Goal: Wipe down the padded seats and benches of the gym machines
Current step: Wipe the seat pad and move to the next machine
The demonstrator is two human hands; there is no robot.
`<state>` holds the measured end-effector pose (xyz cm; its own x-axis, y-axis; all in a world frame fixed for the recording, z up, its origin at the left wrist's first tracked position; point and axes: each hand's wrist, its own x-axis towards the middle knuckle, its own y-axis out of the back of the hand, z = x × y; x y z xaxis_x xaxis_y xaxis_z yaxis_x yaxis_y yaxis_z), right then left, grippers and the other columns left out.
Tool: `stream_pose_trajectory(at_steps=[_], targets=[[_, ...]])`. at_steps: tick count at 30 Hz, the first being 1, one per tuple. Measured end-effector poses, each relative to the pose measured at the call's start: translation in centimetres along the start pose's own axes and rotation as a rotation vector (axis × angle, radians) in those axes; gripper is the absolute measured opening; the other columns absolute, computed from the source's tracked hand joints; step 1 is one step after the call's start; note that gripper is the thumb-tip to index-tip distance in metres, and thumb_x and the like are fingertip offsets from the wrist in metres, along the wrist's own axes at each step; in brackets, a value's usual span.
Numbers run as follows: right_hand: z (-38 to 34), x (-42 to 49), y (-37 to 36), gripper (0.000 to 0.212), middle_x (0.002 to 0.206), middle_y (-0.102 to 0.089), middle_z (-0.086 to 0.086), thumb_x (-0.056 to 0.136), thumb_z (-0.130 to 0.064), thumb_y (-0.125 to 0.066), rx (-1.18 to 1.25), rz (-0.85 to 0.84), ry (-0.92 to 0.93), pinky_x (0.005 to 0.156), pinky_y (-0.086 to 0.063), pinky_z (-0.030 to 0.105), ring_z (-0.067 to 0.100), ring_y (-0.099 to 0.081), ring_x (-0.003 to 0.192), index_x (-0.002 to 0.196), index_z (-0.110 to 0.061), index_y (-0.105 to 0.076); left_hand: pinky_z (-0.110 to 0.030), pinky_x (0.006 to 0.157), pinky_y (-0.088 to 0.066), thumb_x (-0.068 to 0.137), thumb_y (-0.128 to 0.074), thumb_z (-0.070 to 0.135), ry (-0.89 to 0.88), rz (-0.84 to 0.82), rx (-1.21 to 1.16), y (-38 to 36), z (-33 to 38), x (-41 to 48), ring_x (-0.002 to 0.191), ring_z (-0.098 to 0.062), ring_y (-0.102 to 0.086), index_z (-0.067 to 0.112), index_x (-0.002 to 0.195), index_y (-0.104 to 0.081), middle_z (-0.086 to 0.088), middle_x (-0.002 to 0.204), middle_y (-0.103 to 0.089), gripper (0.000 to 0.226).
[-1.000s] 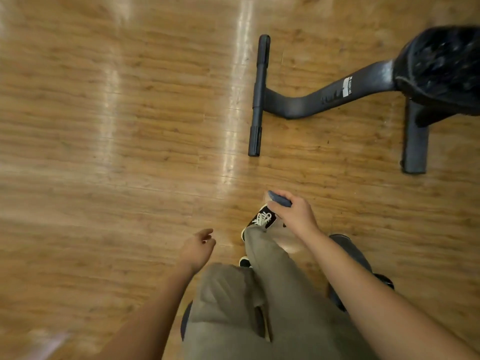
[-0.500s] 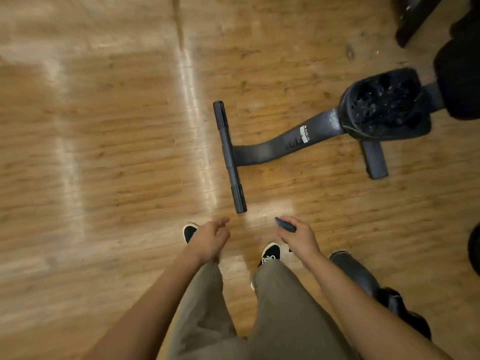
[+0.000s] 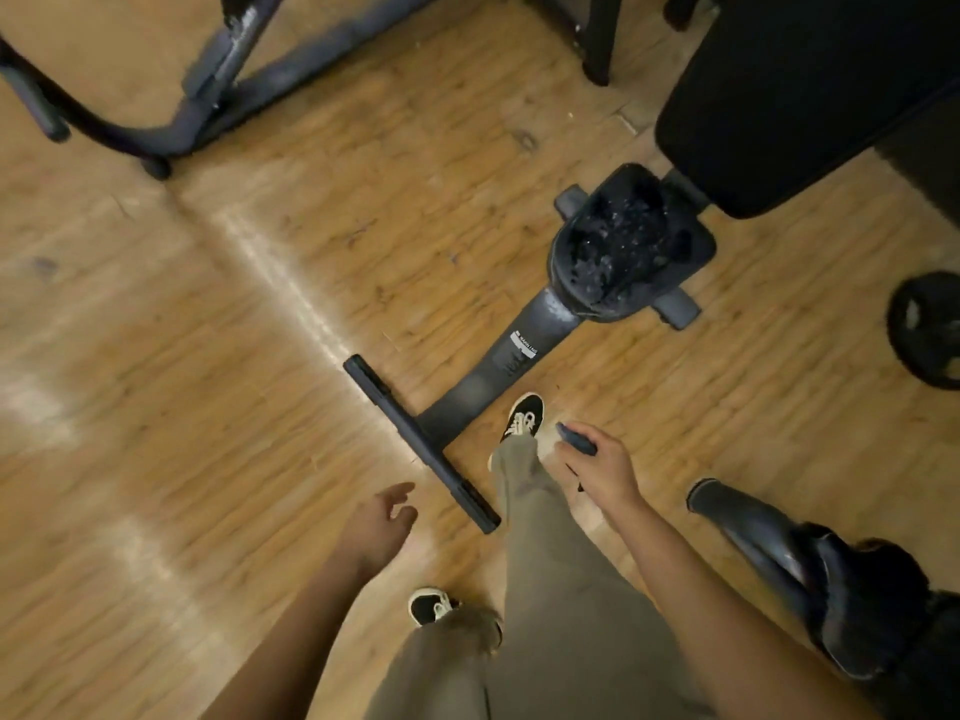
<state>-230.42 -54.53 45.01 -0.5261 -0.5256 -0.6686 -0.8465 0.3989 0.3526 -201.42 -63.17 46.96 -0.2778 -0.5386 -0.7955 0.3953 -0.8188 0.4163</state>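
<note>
Head-worn view, steeply down at floor (image 3: pixel 156 407)

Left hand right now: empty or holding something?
Empty. The left hand hangs with fingers loosely open above the wooden floor, nothing in it. The right hand grips a small dark item.

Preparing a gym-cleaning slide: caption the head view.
A person stands before a bench with a worn seat pad, right hand gripping a small dark object, left hand open.

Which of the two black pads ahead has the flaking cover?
The small seat pad nearest the T-shaped foot, speckled with flakes; the large bench pad at upper right looks smooth.
</note>
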Motion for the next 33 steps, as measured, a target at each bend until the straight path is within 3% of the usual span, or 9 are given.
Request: stream_pose_trajectory(at_steps=[7, 10, 13, 16, 20, 21, 24, 29, 33], targets=[[-6.7, 8.6, 4.5, 0.04, 0.108, -0.069, 0.0, 0.086, -0.019, -0.073, 0.115, 0.053, -0.065, 0.061, -0.042, 0.016, 0.009, -0.058, 0.083, 0.126, -0.019, -0.067, -0.032, 0.106, -0.041, 0.102, -0.047, 0.022, -0.007, -0.062, 0.367, 8.8, 11.1, 9.7, 0.13, -0.024, -0.052, 0.019, 0.146, -0.046, -0.006, 0.144, -0.054, 0.045], [-9.6, 11.1, 6.4, 0.039, 0.091, -0.066, -0.004, 0.088, -0.018, -0.073, 0.18, 0.134, -0.084, 0.06, -0.042, 0.017, 0.006, -0.057, 0.075, 0.126, -0.018, -0.066, -0.029, 0.091, -0.045, 0.103, -0.042, 0.021, -0.077, -0.136, 0.536, 11.7, 16.3, 12.6, 0.12, -0.024, -0.059, 0.017, 0.144, -0.047, -0.006, 0.138, -0.058, 0.041], [-11.4, 13.1, 6.5, 0.038, 0.079, -0.061, -0.012, 0.088, -0.016, -0.072, 0.202, 0.21, -0.092, 0.061, -0.041, 0.016, 0.002, -0.054, 0.068, 0.126, -0.015, -0.067, -0.022, 0.079, -0.043, 0.104, -0.042, 0.018, -0.156, -0.205, 0.499, 13.3, 21.0, 16.0, 0.123, -0.023, -0.058, 0.014, 0.149, -0.042, -0.006, 0.144, -0.053, 0.045], [-12.1, 14.7, 6.1, 0.036, 0.083, -0.063, -0.014, 0.088, -0.015, -0.072, 0.317, 0.311, -0.097, 0.061, -0.042, 0.014, 0.0, -0.056, 0.07, 0.123, -0.016, -0.067, -0.024, 0.096, -0.043, 0.102, -0.048, 0.025, -0.207, -0.257, 0.511, 13.8, 24.7, 19.2, 0.127, -0.02, -0.055, 0.021, 0.15, -0.042, -0.003, 0.147, -0.052, 0.048], [-12.1, 16.9, 5.7, 0.036, 0.104, -0.069, -0.009, 0.088, -0.012, -0.073, 0.422, 0.396, -0.094, 0.071, -0.047, 0.007, 0.004, -0.063, 0.09, 0.123, -0.017, -0.067, -0.023, 0.097, -0.041, 0.101, -0.048, 0.025, -0.298, -0.273, 0.647, 12.9, 29.9, 22.4, 0.122, -0.02, -0.059, 0.021, 0.15, -0.042, 0.0, 0.148, -0.051, 0.05], [-11.8, 17.7, 5.5, 0.038, 0.11, -0.069, -0.006, 0.088, -0.013, -0.073, 0.427, 0.401, -0.089, 0.079, -0.048, 0.008, 0.008, -0.065, 0.099, 0.125, -0.016, -0.066, -0.024, 0.098, -0.042, 0.101, -0.049, 0.025, -0.332, -0.253, 0.676, 12.6, 31.1, 23.0, 0.121, -0.02, -0.059, 0.021, 0.15, -0.042, 0.001, 0.148, -0.05, 0.05], [-10.6, 22.2, 6.8, 0.043, 0.126, -0.066, -0.003, 0.089, -0.019, -0.071, 0.435, 0.418, -0.043, 0.103, -0.049, 0.03, 0.012, -0.062, 0.116, 0.131, -0.017, -0.063, -0.026, 0.108, -0.037, 0.101, -0.049, 0.025, -0.44, -0.186, 0.705, 9.5, 34.9, 26.5, 0.133, -0.017, -0.049, 0.021, 0.15, -0.041, 0.001, 0.151, -0.046, 0.05], [-9.2, 30.4, 10.1, 0.04, 0.128, -0.063, 0.002, 0.093, -0.015, -0.068, 0.426, 0.718, 0.007, 0.104, -0.042, 0.024, 0.015, -0.058, 0.119, 0.132, -0.009, -0.062, -0.03, 0.119, -0.024, 0.102, -0.047, 0.027, -0.715, -0.179, 0.855, 3.5, 39.8, 35.2, 0.147, -0.018, -0.028, 0.019, 0.153, -0.034, 0.0, 0.158, -0.035, 0.054], [-8.1, 37.6, 12.0, 0.042, 0.142, -0.054, 0.004, 0.096, -0.022, -0.063, 0.253, 0.809, 0.124, 0.113, -0.038, 0.029, 0.02, -0.051, 0.131, 0.137, -0.012, -0.058, -0.032, 0.124, -0.014, 0.103, -0.048, 0.027, -0.932, -0.087, 0.826, -0.3, 43.3, 41.9, 0.152, -0.019, -0.016, 0.014, 0.154, -0.034, 0.0, 0.162, -0.026, 0.055]])
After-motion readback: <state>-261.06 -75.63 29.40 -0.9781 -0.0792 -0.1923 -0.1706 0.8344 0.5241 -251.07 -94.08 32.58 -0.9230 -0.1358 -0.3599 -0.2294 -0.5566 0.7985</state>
